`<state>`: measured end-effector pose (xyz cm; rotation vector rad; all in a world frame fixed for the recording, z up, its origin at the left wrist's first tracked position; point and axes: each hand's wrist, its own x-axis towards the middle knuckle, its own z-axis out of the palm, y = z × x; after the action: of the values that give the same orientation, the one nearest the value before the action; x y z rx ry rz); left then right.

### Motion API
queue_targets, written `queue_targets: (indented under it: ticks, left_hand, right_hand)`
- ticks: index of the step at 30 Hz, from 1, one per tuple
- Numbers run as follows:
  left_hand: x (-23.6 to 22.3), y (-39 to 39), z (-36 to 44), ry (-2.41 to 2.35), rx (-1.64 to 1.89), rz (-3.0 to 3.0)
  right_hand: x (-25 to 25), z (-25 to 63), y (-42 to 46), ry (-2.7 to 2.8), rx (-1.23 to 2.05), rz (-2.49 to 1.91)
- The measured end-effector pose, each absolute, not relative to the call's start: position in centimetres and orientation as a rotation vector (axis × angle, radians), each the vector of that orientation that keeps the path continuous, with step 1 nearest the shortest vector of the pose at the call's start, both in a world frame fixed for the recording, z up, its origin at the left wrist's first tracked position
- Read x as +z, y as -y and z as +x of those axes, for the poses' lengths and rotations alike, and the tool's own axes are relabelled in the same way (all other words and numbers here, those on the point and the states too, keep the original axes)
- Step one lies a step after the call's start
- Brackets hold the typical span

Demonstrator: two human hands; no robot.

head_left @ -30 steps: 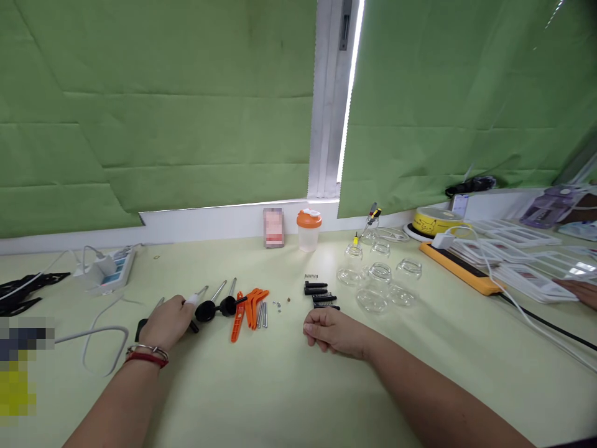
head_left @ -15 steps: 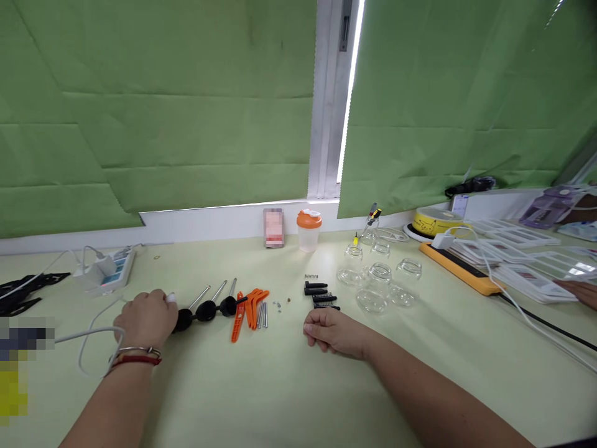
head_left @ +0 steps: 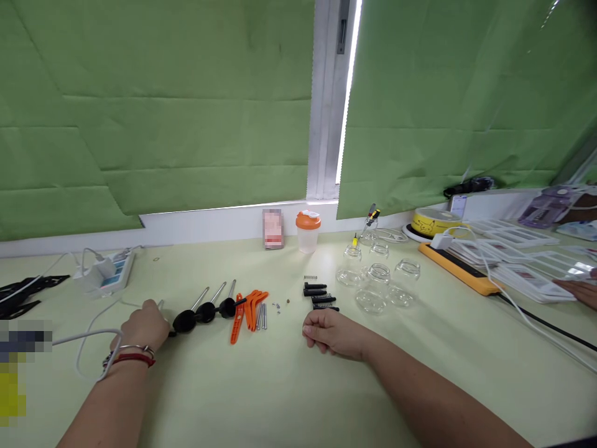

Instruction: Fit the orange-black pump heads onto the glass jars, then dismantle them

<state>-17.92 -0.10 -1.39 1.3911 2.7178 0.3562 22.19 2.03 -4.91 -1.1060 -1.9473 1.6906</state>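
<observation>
My left hand (head_left: 143,326) is closed around a black piece with a metal rod (head_left: 161,305), mostly hidden by the fingers. Right beside it stand several round black pieces (head_left: 206,312) in a row, each with a thin metal rod slanting up behind. Orange handle-like plastic parts (head_left: 252,309) and slim metal rods (head_left: 262,317) lie farther right. My right hand (head_left: 329,331) rests on the table with its fingers curled in and nothing showing in them. Just beyond its knuckles are several black cylindrical parts (head_left: 321,297) and a small spring (head_left: 310,277).
Clear glass jars (head_left: 372,291) stand right of centre. An orange-lidded cup (head_left: 308,231) is by the wall. A yellow-edged power strip (head_left: 459,269), a white power strip (head_left: 114,274) and a loose white cable (head_left: 88,339) flank the space. Another person's hand (head_left: 578,291) is at far right.
My left hand has shifted slightly left, away from the row of round black pieces. A metal rod now shows behind its fingers. My right hand has stayed put.
</observation>
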Motion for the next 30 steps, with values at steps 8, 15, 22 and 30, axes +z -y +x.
queue_targets:
  ticks: [8,15,22,30]
  left_hand:
    - [0.7,1.1,-14.0,-2.901,0.891,1.745]
    - [-1.4,2.2,-8.2,-1.855,1.114,2.311]
    - [-2.6,3.2,-4.5,-1.202,0.630,2.627]
    - [-3.3,2.9,-4.3,-1.215,0.565,2.607]
  right_hand:
    - [-5.4,21.7,-2.0,2.030,1.486,-1.156]
    - [-6.2,19.6,-2.0,2.324,0.581,-1.119]
    - [-6.1,18.5,-2.4,2.492,0.359,-1.175]
    - [-6.0,18.0,-2.8,2.552,0.357,-1.201]
